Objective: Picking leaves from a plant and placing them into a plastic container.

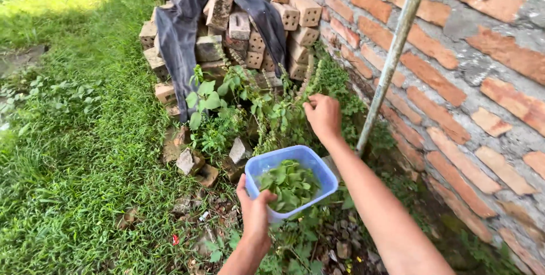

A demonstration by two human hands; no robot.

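Grassy brick-wall corner, left hand (pixel 255 211) gripping leaf-filled tub (pixel 290 179), right hand (pixel 323 116) above

Outdoor yard or garden plot, grass (pixel 74 156), bare brick wall (pixel 482 82), stacked bricks (pixel 255 31), leafy weeds (pixel 267 116)

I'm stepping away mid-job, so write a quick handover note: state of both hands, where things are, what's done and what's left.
Left hand: grips the near rim of the blue tub, holding it up above the ground.
Right hand: closed in the leafy plant at the foot of the brick pile, beside the metal pole and brick wall.
Done: a layer of picked green leaves lies in the tub, which is not full.
Left: plenty of leaves remain on the plant; the tub has room for more.
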